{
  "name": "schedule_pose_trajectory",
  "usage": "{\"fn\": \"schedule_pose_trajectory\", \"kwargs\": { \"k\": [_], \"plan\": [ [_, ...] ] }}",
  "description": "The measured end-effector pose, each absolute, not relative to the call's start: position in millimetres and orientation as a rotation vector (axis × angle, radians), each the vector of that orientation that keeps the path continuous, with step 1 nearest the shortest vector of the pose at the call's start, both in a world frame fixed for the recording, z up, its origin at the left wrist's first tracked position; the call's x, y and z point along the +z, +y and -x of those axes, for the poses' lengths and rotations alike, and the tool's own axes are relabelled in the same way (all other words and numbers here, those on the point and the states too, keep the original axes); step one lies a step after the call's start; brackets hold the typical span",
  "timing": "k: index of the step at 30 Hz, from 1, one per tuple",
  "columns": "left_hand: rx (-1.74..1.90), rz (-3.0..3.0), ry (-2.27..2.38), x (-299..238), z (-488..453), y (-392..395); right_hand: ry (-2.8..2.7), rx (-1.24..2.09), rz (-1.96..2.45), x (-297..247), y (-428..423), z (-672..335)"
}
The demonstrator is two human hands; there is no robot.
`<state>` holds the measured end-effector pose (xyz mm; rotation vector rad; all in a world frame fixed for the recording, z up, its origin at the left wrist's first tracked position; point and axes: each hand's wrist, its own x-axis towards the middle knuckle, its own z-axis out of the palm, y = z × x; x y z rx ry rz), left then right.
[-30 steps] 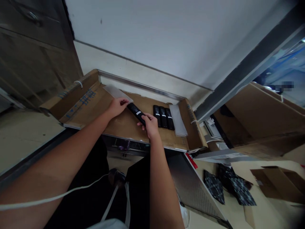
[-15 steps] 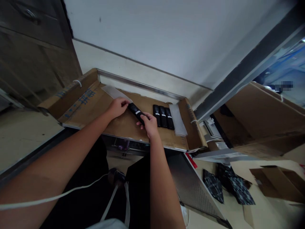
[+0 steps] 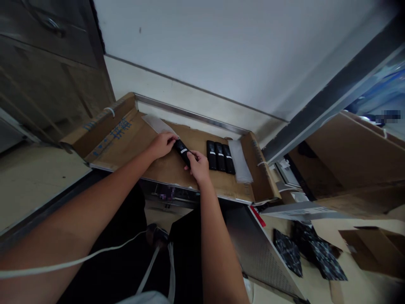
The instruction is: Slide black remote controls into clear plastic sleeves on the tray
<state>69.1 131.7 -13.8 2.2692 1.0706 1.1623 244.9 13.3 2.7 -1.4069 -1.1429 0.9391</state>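
1. Left hand (image 3: 163,145): fingers closed on the mouth of a clear, flat plastic sleeve (image 3: 157,124), which lies on the flattened brown cardboard sheet (image 3: 133,141) covering the bench.
2. Right hand (image 3: 198,165): fingers wrapped around the near end of a slim black rectangular remote-like device with a white label (image 3: 183,151); its far end sits at the sleeve mouth, under the left fingertips.
3. Row of three matching black devices (image 3: 220,157): side by side on the cardboard, just right of the right hand.
4. Stack of clear flat sleeves (image 3: 239,160): beside that row, near the upturned cardboard flap.
5. Risk, as a judgement: the thin sleeve mouth could fold or tear if the device enters at an angle; a loose left pinch would let the sleeve slide away along the cardboard; the right wrist could nudge the adjacent row out of line.
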Motion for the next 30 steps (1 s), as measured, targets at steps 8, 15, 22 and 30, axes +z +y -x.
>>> {"fn": "schedule_pose_trajectory", "kwargs": {
  "k": [8, 15, 22, 30],
  "plan": [
    [1.185, -2.253, 1.109, -11.4, -68.8, 130.4, -1.251, 0.852, 1.431, 0.5, 10.8, -242.9],
    [1.222, -2.279, 1.089, -3.7, -68.5, 123.9, -1.212, 0.923, 1.341, -4.1, 12.9, -246.4],
    [1.254, -2.305, 1.004, -2.0, -74.2, 113.0, -1.06, 1.051, 1.299, 3.4, 13.6, -249.5],
    [1.264, -2.272, 0.821, -7.0, -91.9, 91.3, -1.007, 1.044, 1.324, 6.8, 15.5, -248.7]
  ]
}}
